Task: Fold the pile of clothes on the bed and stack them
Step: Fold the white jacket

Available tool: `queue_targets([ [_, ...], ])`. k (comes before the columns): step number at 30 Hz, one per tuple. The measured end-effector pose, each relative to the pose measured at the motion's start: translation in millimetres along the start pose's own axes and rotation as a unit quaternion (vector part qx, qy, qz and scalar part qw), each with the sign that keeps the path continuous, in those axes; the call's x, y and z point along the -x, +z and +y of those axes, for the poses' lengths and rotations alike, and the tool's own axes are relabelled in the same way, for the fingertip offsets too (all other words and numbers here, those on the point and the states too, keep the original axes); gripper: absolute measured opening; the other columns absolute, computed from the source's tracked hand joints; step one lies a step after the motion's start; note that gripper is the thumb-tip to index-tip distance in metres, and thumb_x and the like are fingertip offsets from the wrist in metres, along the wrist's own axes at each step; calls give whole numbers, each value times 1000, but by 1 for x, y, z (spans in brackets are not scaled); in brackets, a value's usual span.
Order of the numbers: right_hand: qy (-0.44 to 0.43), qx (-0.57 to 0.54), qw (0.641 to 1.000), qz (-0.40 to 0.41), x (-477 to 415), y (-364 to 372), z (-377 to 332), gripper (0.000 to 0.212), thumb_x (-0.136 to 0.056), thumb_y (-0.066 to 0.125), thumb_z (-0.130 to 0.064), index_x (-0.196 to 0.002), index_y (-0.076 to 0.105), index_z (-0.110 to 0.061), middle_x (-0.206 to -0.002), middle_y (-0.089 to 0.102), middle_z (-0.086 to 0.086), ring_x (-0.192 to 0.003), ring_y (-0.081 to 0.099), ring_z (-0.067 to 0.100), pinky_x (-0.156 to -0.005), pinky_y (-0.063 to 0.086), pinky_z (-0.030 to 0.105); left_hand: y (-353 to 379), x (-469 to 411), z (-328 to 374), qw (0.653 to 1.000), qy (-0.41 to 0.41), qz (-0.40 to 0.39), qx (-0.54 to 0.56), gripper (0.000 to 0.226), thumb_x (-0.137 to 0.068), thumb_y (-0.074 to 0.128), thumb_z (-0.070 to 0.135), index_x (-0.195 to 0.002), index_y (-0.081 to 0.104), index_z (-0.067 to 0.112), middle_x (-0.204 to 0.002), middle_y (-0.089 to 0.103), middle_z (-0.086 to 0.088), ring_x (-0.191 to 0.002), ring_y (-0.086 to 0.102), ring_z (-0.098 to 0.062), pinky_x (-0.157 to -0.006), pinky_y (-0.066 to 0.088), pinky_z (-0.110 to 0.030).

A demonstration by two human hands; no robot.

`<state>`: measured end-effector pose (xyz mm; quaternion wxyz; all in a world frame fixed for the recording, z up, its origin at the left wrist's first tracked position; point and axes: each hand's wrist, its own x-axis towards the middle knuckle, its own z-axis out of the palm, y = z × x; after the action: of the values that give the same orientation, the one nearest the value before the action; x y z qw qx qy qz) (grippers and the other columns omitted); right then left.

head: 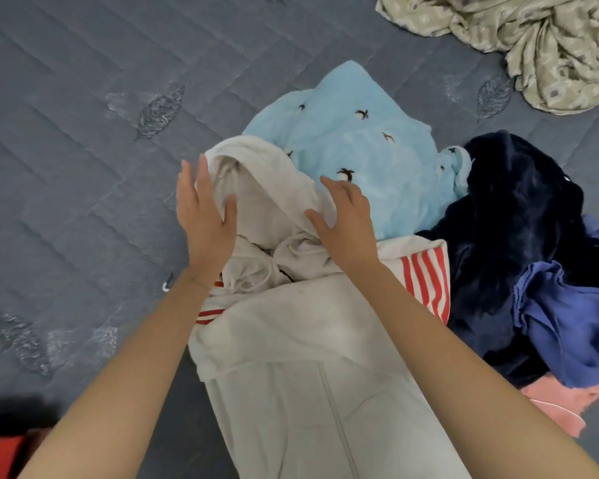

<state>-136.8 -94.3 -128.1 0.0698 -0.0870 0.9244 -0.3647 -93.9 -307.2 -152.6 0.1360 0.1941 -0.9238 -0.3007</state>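
Note:
A cream zip-up hoodie (301, 357) lies lengthwise in front of me on the grey quilted bed (77, 140), its hood (256, 181) at the far end. My left hand (204, 219) is at the hood's left edge with straight fingers, and my right hand (346, 219) rests flat on its right side. Beyond the hood lies a light blue fleece garment (357, 143) with small dark bird marks. A red-and-white striped piece (426, 278) pokes out under the hoodie.
To the right sit a dark navy plush garment (512, 219), a blue cloth (567, 319) and a pink piece (564, 402). A crumpled beige patterned sheet (540, 39) lies at the far right corner. Something red and black (4, 444) shows at the bottom left.

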Motion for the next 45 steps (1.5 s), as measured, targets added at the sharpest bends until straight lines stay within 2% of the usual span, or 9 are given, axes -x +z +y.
queue_targets([
  [6, -34, 88, 995, -35, -17, 26, -30, 66, -81, 76, -39, -139, 50, -19, -125, 55, 8, -114, 50, 29, -94, 37, 40, -11, -24, -24, 990, -67, -59, 107, 65, -100, 53, 36, -154, 25, 16, -146, 49, -6, -134, 46, -23, -112, 32, -53],
  [12, -65, 91, 993, 34, -21, 44, -37, 24, -82, 63, -6, -105, 69, -11, -84, 69, 5, -81, 62, 34, -77, 43, 41, -6, -34, -31, 995, -24, -37, 85, 32, -91, 65, 18, -123, 63, 15, -99, 68, 2, -99, 63, -24, -100, 43, -51],
  [19, -101, -27, 990, 89, -13, 34, -26, 15, -90, 55, 2, -97, 68, -2, -94, 59, 9, -88, 51, 7, -82, 36, 7, -19, -21, -53, 991, 45, -38, 118, 10, -94, 59, 11, -97, 68, 7, -90, 65, -3, -85, 59, -18, -83, 43, -25],
  [23, -44, 2, 999, 2, 1, 48, -16, 20, -83, 56, 4, -93, 69, -7, -91, 63, 6, -88, 55, 16, -84, 43, 22, -22, 14, -84, 990, 80, -90, 79, 12, -91, 59, 13, -91, 71, 12, -87, 68, 3, -79, 58, -14, -84, 46, -43],
  [26, -4, -4, 999, -48, 8, 52, -15, 21, -77, 55, -2, -89, 70, -12, -84, 58, -3, -79, 54, 16, -82, 49, 41, -15, 45, -99, 984, 96, -145, 40, 13, -88, 61, 14, -88, 74, 15, -86, 71, 5, -78, 60, -13, -87, 47, -51],
  [30, -8, -15, 1000, 22, 8, 52, -26, 33, -76, 52, -25, -102, 67, -12, -102, 59, 1, -98, 51, 17, -91, 43, 33, -3, 66, -107, 969, 116, -216, -17, 17, -87, 57, 22, -82, 73, 20, -83, 69, 7, -83, 63, -18, -105, 37, -49],
  [36, 60, 77, 994, -43, -22, 63, -38, 88, -82, 62, -65, -149, 34, -16, -146, 43, 6, -136, 35, 27, -116, 21, 42, -17, 43, -105, 989, -14, -112, 99, 30, -91, 62, 38, -78, 71, 13, -76, 68, 4, -73, 60, -14, -81, 48, -38],
  [40, 80, 143, 982, -88, -33, 72, -42, 81, -75, 72, -61, -133, 46, -11, -126, 56, 9, -118, 48, 31, -104, 33, 41, -17, 24, -89, 975, -88, -91, 182, 40, -90, 58, 50, -105, 62, 13, -102, 63, 4, -97, 58, -14, -92, 48, -41],
  [45, -64, 33, 989, -131, -21, 63, -43, 35, -76, 81, -28, -83, 48, -20, -68, 45, -11, -75, 48, 24, -71, 36, 38, -9, 7, -71, 933, -148, -194, 262, 109, -66, 66, 71, -154, 20, 27, -156, 26, 9, -146, 22, -12, -119, 23, -37],
])
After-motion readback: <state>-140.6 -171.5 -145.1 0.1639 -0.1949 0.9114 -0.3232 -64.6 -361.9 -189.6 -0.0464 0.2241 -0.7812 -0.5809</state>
